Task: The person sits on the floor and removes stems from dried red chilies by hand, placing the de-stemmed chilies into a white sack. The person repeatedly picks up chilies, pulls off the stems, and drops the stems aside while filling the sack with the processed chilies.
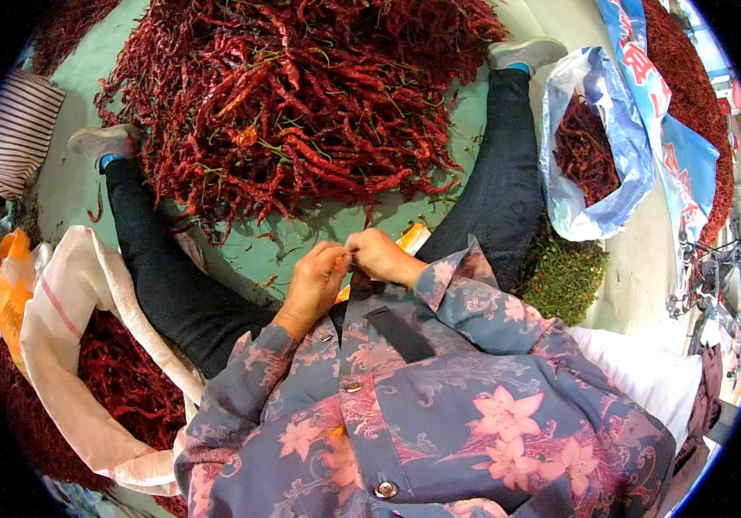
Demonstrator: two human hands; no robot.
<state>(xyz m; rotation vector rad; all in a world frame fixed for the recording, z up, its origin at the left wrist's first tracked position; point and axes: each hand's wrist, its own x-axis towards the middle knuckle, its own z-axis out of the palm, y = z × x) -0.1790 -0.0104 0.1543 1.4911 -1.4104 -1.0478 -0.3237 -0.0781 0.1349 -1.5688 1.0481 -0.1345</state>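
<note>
My left hand (315, 283) and my right hand (380, 256) meet in front of my lap, fingertips pinched together and touching. Whatever lies between the fingers is too small or hidden to make out. Something dark shows just below my right hand, and I cannot tell what it is. Beyond the hands, between my outstretched legs, spreads a large heap of dried red chili peppers (293, 116), many with stems. Loose bits and a few single chilies lie on the green floor (260, 256) near my hands.
At left, an open white woven sack (53, 317) holds red chilies, beside an orange bag (11, 285) and a striped cloth (21, 129). At right stand a blue-white plastic bag (629, 194) of chilies and a pile of green stems (561, 275). A bicycle (710, 278) is farther right.
</note>
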